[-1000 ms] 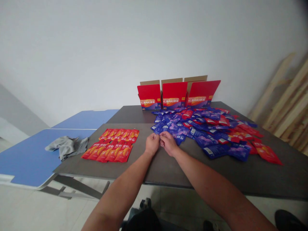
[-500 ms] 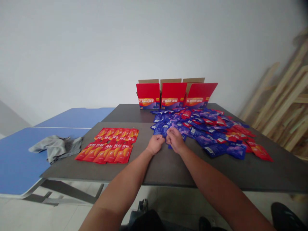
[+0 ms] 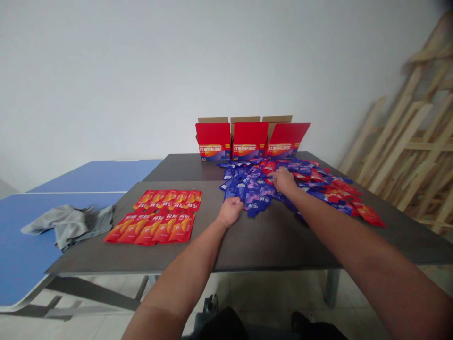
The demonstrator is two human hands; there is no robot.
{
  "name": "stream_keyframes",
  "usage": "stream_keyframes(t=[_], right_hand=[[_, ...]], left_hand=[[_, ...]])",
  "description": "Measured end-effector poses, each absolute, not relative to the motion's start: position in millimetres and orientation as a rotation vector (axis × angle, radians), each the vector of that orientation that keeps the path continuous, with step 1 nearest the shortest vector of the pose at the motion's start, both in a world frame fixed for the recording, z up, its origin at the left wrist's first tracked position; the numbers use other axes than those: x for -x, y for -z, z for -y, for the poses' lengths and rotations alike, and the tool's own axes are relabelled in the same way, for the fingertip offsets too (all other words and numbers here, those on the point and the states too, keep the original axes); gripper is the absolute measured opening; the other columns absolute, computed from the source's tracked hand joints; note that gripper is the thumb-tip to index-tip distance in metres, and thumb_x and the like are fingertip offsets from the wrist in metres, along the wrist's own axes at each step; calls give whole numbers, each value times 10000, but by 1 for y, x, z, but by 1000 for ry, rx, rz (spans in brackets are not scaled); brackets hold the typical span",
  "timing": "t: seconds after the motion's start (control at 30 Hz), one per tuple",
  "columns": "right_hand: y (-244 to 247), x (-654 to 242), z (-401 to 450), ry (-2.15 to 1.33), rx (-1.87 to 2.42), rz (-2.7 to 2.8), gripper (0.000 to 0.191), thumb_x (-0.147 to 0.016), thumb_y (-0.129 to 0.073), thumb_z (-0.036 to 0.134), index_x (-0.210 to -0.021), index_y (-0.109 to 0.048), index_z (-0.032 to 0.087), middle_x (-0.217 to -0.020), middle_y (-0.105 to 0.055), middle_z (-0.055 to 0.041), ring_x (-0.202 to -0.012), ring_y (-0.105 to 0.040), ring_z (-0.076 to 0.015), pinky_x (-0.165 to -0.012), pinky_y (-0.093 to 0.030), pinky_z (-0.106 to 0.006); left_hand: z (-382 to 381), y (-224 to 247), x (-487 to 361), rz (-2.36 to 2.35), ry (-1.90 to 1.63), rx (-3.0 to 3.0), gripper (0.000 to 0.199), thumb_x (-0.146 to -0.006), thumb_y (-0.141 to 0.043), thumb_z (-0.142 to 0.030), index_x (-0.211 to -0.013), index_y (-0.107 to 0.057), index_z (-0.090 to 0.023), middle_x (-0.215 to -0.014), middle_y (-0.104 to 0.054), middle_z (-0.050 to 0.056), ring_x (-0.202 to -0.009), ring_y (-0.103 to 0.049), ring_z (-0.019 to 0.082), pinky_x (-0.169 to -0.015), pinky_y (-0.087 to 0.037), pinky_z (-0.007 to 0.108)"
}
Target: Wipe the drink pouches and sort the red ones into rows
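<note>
My left hand point(image 3: 231, 211) is closed at the near left edge of a heap of blue pouches point(image 3: 255, 194). A blue pouch point(image 3: 231, 191) reaches up from its fingers, and its lower end is hidden by them. Over the middle of the heap is my right hand point(image 3: 284, 181), index finger stretched out to the left and touching pouches; its other fingers are partly hidden. Red pouches point(image 3: 338, 193) lie mixed among the blue ones toward the right. On the left, red pouches point(image 3: 148, 228) overlap in two neat rows.
Three open red cartons point(image 3: 213, 141) stand side by side behind the heap on the dark table point(image 3: 208, 257). A grey cloth point(image 3: 72, 224) lies at the left on a blue table point(image 3: 21, 255). Wooden slats point(image 3: 406, 137) lean at the right wall.
My right hand has moved away from my left, going right and farther into the heap, and its index finger has straightened. My left hand remains closed near the same pouches. The view has shifted slightly.
</note>
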State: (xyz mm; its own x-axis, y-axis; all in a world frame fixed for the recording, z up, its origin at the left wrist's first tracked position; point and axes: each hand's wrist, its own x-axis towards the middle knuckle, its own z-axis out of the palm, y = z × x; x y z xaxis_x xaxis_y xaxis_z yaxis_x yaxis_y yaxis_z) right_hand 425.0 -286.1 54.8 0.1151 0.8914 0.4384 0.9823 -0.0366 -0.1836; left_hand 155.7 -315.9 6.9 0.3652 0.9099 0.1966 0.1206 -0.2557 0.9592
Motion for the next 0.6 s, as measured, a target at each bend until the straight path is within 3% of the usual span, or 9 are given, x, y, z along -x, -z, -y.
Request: stream_keyframes(t=[0.2, 0.47, 0.6], right_hand=[[-64, -430, 273, 474, 2096, 2415, 348, -855, -527, 166, -1119, -708, 305, -1121, -599, -136, -1038, -510, -264, -877, -334, -379], [-65, -434, 272, 632, 2003, 2618, 272, -924, -483, 268, -1014, -727, 191, -1073, -626, -156, -1004, -556, -238, -843, -326, -339], [-70, -434, 281, 766, 1906, 2633, 274, -925, -447, 190, -995, -704, 129, -1064, -621, -175, -1029, -540, -250, -845, -327, -344]], left_hand=[[316, -7, -156, -955, -1028, -1648, 307, -691, -529, -291, -508, -306, -184, -494, -275, -69, -511, -240, 70, -518, -194, 228], [315, -8, -157, -980, -1022, -1713, 293, -701, -520, -278, -498, -331, -183, -500, -302, -63, -524, -269, 79, -526, -206, 236], [314, -6, -158, -972, -1035, -1698, 293, -698, -523, -277, -497, -332, -182, -497, -304, -65, -521, -271, 78, -530, -213, 234]])
